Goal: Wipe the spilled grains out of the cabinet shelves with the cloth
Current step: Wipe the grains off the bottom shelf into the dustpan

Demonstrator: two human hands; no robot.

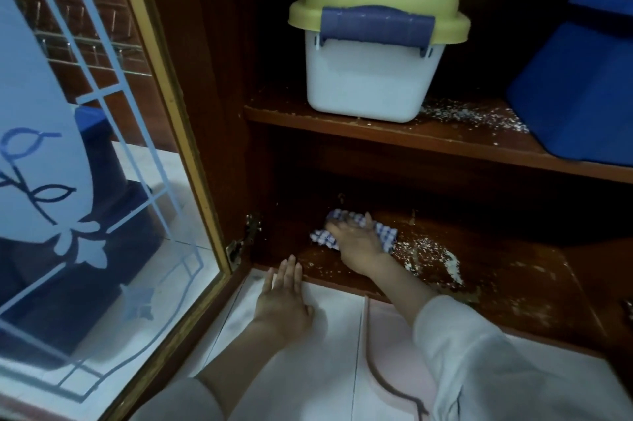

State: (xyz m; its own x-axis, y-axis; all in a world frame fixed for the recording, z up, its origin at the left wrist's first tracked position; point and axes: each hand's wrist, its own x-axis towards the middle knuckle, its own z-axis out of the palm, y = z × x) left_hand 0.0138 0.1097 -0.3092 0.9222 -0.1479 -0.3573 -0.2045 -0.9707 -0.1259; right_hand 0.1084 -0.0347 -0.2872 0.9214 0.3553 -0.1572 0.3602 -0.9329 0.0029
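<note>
My right hand (356,242) presses a blue-and-white checked cloth (385,232) flat on the bottom cabinet shelf (513,270), fingers spread over it. White spilled grains (428,256) lie in a patch just right of the cloth, and a thinner scatter reaches the shelf's front edge. More spilled grains (476,117) cover the upper shelf (411,138) between the two containers. My left hand (284,297) rests flat on the white floor tiles, fingertips at the cabinet's front edge.
A white box with a yellow lid and blue handle (373,47) stands on the upper shelf, with a blue container (582,91) to its right. The glass cabinet door (85,180) stands open at left. A pink dustpan-like item (394,352) lies on the floor under my right arm.
</note>
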